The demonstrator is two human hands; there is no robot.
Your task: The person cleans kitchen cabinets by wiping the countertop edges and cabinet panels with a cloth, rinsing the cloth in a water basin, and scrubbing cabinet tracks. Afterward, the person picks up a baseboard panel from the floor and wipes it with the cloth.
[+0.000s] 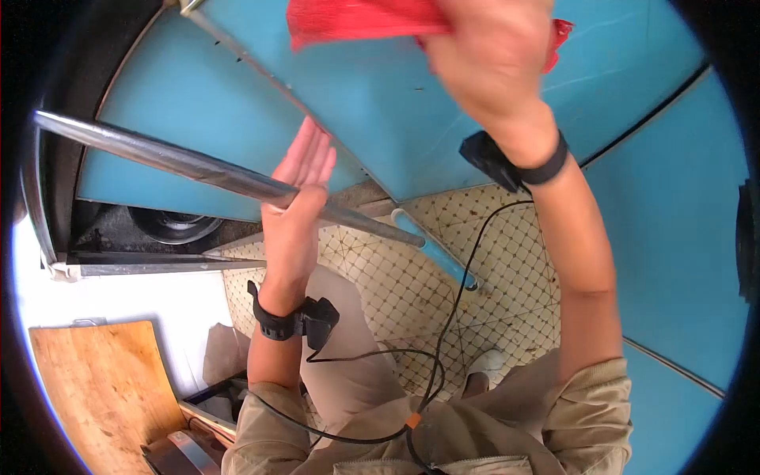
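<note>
A long metal pole (182,162) slants from the upper left down to a blue base piece (439,257) near the floor. My left hand (299,178) is at the pole, its thumb and palm against it and its fingers stretched out toward the blue panel (356,103). At the top, my right hand (495,55) is closed on a red cloth (364,20), which hangs out on both sides of it in front of the blue surface. Motion blurs the right hand's fingers.
A wooden board (103,388) leans at the lower left beside a white surface (186,301). A dark round pan (174,226) sits in a recess on the left. Black cables (439,356) run across my lap from both wrists. Patterned floor (507,261) lies below.
</note>
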